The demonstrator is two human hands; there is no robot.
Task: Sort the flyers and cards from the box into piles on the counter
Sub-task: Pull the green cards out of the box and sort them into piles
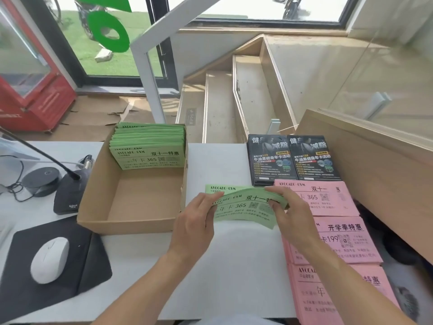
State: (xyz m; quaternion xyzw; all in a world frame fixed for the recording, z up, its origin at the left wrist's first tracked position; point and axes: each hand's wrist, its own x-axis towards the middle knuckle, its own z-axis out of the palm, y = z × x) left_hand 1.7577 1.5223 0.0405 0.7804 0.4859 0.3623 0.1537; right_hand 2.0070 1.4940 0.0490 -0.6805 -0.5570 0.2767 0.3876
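Observation:
An open cardboard box (93, 207) sits on the white counter (234, 266), with a stack of green flyers (150, 148) standing against its far wall. My left hand (196, 214) and my right hand (290, 207) both grip a bundle of green flyers (246, 209), held just above another green flyer (220, 188) lying flat on the counter. To the right lie three piles of pink flyers (328, 198), (346, 240), (328, 294). Two piles of black cards (271, 158), (311, 158) lie behind them.
A white mouse (50, 259) rests on a black pad (58, 266) at the left. A desk microphone (68, 191) with cables stands beside the box. A wooden ledge (375, 165) with a glass panel borders the right. Stairs (234, 102) descend beyond the counter.

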